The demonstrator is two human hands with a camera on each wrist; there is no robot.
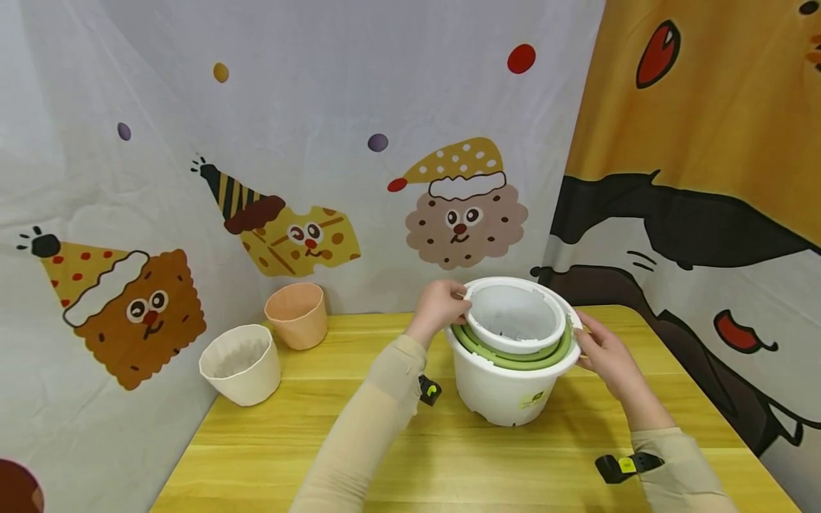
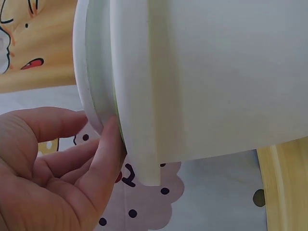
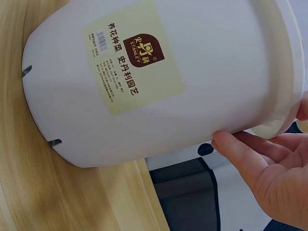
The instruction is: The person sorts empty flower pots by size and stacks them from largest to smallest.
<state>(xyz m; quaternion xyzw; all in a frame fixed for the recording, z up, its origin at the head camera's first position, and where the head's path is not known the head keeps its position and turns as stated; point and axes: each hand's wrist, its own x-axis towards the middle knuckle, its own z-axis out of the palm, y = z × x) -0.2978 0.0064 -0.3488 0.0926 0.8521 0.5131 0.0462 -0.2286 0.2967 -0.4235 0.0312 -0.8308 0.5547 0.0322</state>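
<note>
A large white flower pot [image 1: 494, 399] stands upright on the table, with a green pot [image 1: 513, 362] nested in it. Inside the green one sits a smaller white pot [image 1: 513, 347], its rim above the others. My left hand [image 1: 439, 310] pinches the small white pot's rim; its thumb and fingers show at the edge in the left wrist view. On the opposite side, my right hand [image 1: 606, 353] grips the rim of the large pot. A printed label [image 3: 134, 57] is on the large pot's wall in the right wrist view. The inner pots' lower parts are hidden.
To the left stand a cream pot [image 1: 246, 374] and, behind it, a peach pot [image 1: 301, 324]. A printed cloth [image 1: 308, 85] hangs close behind the wooden table [image 1: 333, 399] and along its sides.
</note>
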